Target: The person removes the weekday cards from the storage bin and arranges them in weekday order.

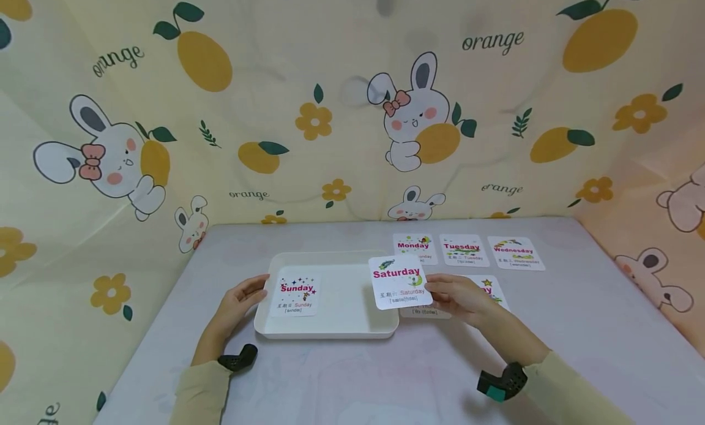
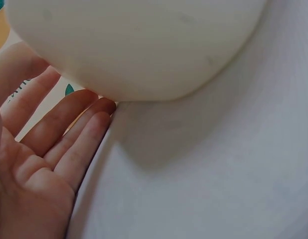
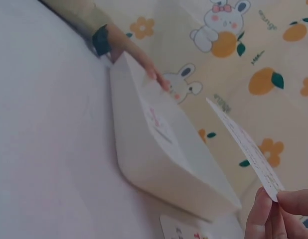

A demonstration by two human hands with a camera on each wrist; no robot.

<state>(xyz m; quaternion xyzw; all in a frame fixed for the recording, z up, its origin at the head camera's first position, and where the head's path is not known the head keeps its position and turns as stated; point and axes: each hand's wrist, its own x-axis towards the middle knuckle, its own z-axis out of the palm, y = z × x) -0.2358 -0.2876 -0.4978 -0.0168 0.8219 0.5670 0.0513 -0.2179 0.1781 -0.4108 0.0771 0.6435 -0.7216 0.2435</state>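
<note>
My right hand (image 1: 462, 297) pinches a white square Saturday card (image 1: 398, 283) by its right edge, between thumb and fingers. That card is raised and tilted over the right end of a shallow white tray (image 1: 344, 302). Inside the tray, on its left side, lies a Sunday card (image 1: 295, 297). With fingers nearly straight, my left hand (image 1: 234, 308) touches the tray's left side; the left wrist view shows the fingertips along the tray wall (image 2: 129, 59). Beneath the held card, a Thursday card (image 1: 426, 313) is partly hidden. Another card (image 1: 492, 291) is half covered by my right hand.
Behind the right hand, Monday (image 1: 414, 246), Tuesday (image 1: 464, 251) and Wednesday (image 1: 515, 254) cards lie in a row on the pale table (image 1: 330, 376). A patterned cloth (image 1: 308, 63) with rabbits and oranges rises at the back and sides.
</note>
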